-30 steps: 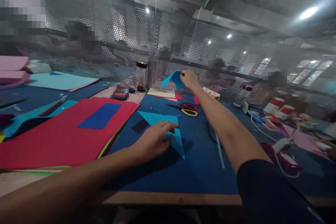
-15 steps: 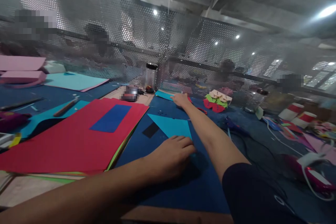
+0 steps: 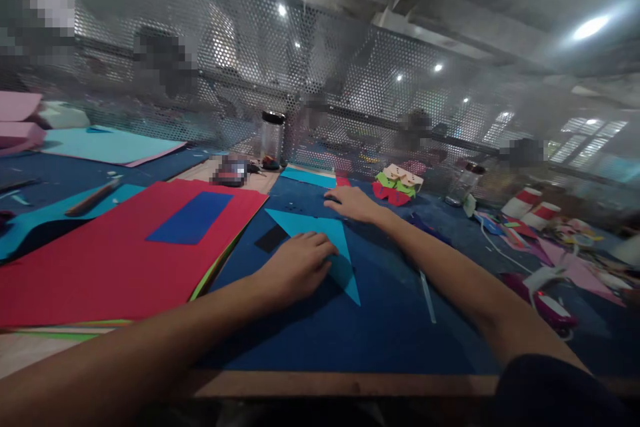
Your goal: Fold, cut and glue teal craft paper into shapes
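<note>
A turquoise triangular sheet [image 3: 345, 240] lies on the dark blue table surface [image 3: 390, 320]. My left hand [image 3: 300, 263] rests over its left part, fingers bent and close together; whether they grip anything is hidden. Beyond the triangle, my right hand [image 3: 353, 203] hovers low with its fingers apart and holds nothing. Just behind it lies a flat turquoise strip [image 3: 310, 177], with a small red piece at its right end. A black rectangle [image 3: 271, 238] sits to the left of the triangle.
Red sheets [image 3: 100, 273] with a blue rectangle [image 3: 193, 217] on top lie at the left. A lidded jar [image 3: 273, 140] stands near the perforated screen [image 3: 345, 80]. Folded colored pieces [image 3: 399, 183], red-and-white rolls [image 3: 520, 202] and a magenta device [image 3: 555, 307] are at the right.
My right hand has drawn back from the turquoise strip, its fingers now apart. The triangle's right part is more exposed beside my left hand. The view has shifted to the right.
</note>
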`<state>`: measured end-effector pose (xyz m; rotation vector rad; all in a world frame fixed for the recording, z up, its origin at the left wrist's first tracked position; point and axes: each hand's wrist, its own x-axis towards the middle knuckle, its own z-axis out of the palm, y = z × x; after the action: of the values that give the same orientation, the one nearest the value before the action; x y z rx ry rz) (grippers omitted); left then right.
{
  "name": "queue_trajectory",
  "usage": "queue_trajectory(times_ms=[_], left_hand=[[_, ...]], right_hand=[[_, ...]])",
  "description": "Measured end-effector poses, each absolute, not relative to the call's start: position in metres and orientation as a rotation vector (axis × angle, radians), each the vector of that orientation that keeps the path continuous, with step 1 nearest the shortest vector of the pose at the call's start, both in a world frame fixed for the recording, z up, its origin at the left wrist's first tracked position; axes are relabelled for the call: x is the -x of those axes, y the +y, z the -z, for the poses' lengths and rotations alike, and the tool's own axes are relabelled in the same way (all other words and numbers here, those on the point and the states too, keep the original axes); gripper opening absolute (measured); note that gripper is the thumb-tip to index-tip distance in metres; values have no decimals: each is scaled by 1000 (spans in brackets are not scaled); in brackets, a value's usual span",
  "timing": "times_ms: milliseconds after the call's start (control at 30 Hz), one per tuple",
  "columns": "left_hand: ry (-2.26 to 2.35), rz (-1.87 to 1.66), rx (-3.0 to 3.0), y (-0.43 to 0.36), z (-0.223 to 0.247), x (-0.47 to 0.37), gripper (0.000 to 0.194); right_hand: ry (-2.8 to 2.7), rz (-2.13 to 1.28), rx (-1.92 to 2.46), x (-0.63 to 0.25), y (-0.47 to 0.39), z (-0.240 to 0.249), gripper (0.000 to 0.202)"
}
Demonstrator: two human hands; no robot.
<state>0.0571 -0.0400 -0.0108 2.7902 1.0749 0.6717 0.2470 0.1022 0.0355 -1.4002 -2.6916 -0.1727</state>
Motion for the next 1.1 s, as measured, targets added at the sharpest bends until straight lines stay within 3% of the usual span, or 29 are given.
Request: queue_trajectory(times_ms=[133, 300, 500, 867, 1100], left_hand=[[1272, -774, -2752, -29, 7, -50, 24], [1382, -839, -2698, -22, 0, -43, 27], [1377, -884, -2670, -27, -7, -41, 30], [1290, -743, -2714, -22, 11, -42, 37], [1234, -694, -2756, -23, 13, -43, 50]], right_hand=[[-2765, 35, 1113, -277, 29, -22, 48], [-2798, -32, 989, -294, -26, -4, 74], [-2805, -30, 1004, -292, -35, 2, 74], [-2603, -19, 921, -293, -22, 17, 29], [-2521, -18, 935, -292, -16, 17, 13]])
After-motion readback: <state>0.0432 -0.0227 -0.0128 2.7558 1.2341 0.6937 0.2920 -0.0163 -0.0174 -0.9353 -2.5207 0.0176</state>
